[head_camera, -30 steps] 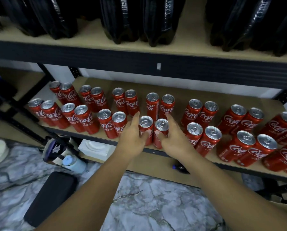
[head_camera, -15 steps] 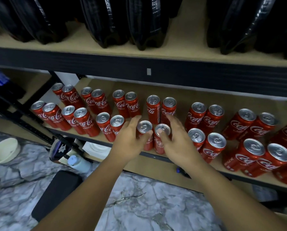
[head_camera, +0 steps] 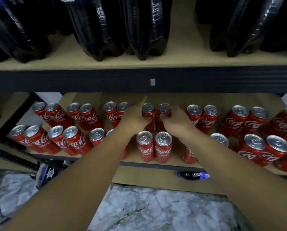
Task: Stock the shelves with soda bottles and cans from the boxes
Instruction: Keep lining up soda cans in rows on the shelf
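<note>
Red Coca-Cola cans stand in pairs in two rows on the middle shelf (head_camera: 172, 100). My left hand (head_camera: 135, 118) reaches to the back row, its fingers straight along the left side of a back can (head_camera: 148, 110), thumb against its front. My right hand (head_camera: 177, 121) lies along the right side of the neighbouring back can (head_camera: 164, 110), thumb on its front. The front pair of cans (head_camera: 153, 147) stands free between my forearms. Large dark soda bottles (head_camera: 144, 30) fill the upper shelf.
The upper shelf's dark front beam (head_camera: 106, 80) hangs just above my hands. A small dark bottle (head_camera: 193, 175) lies on the bottom board. Marble floor (head_camera: 147, 210) is below, with a purple-and-white object (head_camera: 46, 174) at the left by the shelf frame.
Both hands have left the front pair of cans and reached deeper, onto the pair in the back row. The view has moved closer to the shelf.
</note>
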Action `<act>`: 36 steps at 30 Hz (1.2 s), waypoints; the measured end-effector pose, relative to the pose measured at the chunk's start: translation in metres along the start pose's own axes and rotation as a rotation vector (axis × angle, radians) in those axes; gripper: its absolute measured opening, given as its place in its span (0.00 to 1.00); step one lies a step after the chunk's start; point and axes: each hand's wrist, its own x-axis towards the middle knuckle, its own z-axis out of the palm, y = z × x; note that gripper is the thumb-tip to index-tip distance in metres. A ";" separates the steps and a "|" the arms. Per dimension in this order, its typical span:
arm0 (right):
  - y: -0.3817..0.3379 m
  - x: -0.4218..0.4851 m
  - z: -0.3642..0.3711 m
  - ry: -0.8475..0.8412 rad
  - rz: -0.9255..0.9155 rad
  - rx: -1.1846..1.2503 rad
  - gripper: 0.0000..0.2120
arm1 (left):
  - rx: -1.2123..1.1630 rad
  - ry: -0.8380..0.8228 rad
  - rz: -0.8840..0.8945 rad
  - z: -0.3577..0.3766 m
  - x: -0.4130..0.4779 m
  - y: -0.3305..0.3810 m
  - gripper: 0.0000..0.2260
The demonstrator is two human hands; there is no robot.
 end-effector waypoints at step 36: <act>-0.071 -0.096 0.075 -0.018 -0.342 -0.125 0.25 | -0.058 0.263 0.103 -0.066 -0.101 -0.122 0.22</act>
